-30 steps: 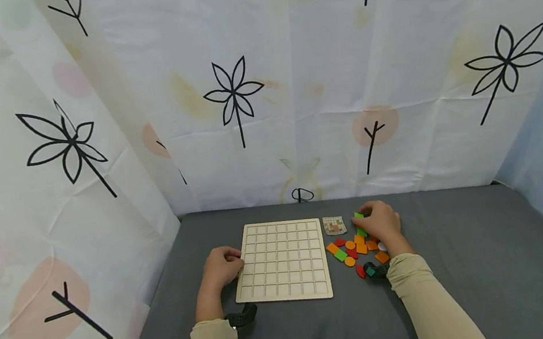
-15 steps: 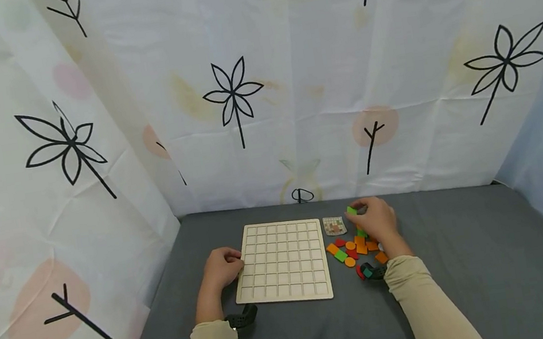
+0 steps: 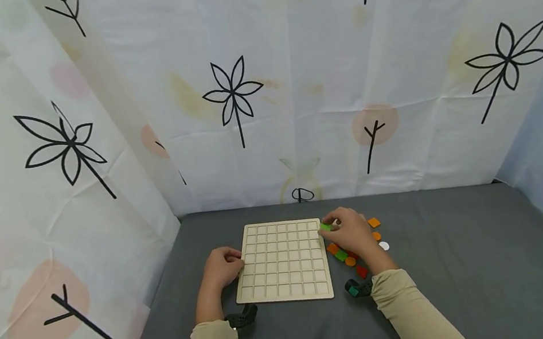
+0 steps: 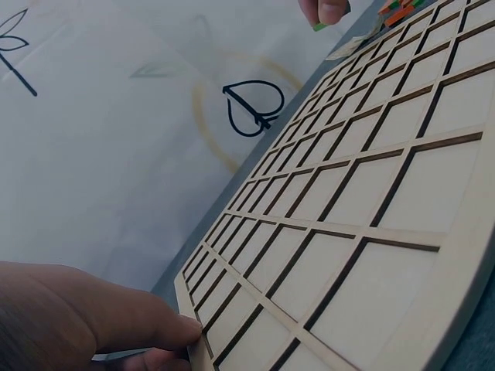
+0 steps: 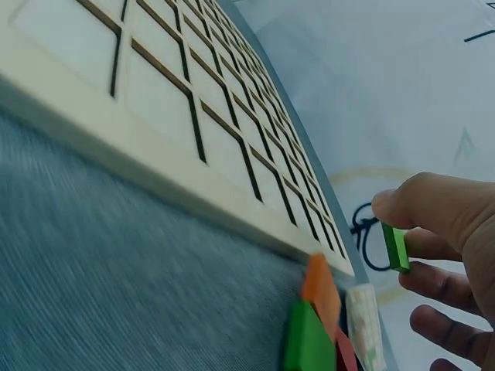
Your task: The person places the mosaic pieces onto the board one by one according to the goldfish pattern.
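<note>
White cloth walls (image 3: 285, 46), printed with black line flowers and pastel spots, surround a grey cloth-covered desk (image 3: 471, 257). In the head view, a pale wooden grid board (image 3: 281, 264) lies flat, its square recesses showing their pale wood floors. The person's left hand (image 3: 223, 267) holds its left edge; the right hand (image 3: 350, 231) pinches a bright green flat tile (image 3: 325, 226) at the board's far right corner. Partly under that arm lie loose pieces: an orange square tile (image 3: 374, 223), a second green tile (image 3: 341, 255), a red piece (image 3: 362, 271) and a white disc (image 3: 384, 246). The left wrist view shows one fingertip on the board's rim, the other fingers curled below, and raised strips dividing the recesses. In the right wrist view, the held tile is thin, straight-edged and plain green, caught in the air between thumb and bent fingers; a pale printed card (image 5: 363, 325) lies near the board.
</note>
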### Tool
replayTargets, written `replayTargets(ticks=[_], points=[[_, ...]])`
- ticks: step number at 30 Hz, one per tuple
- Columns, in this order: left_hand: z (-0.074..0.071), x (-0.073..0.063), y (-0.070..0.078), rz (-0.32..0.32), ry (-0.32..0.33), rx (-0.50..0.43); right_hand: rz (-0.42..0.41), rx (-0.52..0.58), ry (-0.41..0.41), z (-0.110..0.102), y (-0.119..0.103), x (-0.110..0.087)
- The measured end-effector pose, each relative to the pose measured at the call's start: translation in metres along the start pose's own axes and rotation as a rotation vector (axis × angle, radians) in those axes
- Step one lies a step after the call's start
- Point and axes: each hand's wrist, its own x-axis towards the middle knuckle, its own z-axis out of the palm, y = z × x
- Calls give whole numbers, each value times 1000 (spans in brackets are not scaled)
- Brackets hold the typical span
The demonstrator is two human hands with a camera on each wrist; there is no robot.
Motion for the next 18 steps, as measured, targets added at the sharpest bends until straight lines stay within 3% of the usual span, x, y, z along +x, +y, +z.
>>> replayTargets(ticks=[10, 18], points=[[1, 1, -4, 1, 1, 8, -53, -88, -70, 20, -12, -1], [1, 1, -3, 5, 1, 4, -76, -109, -71, 25, -13, -3]])
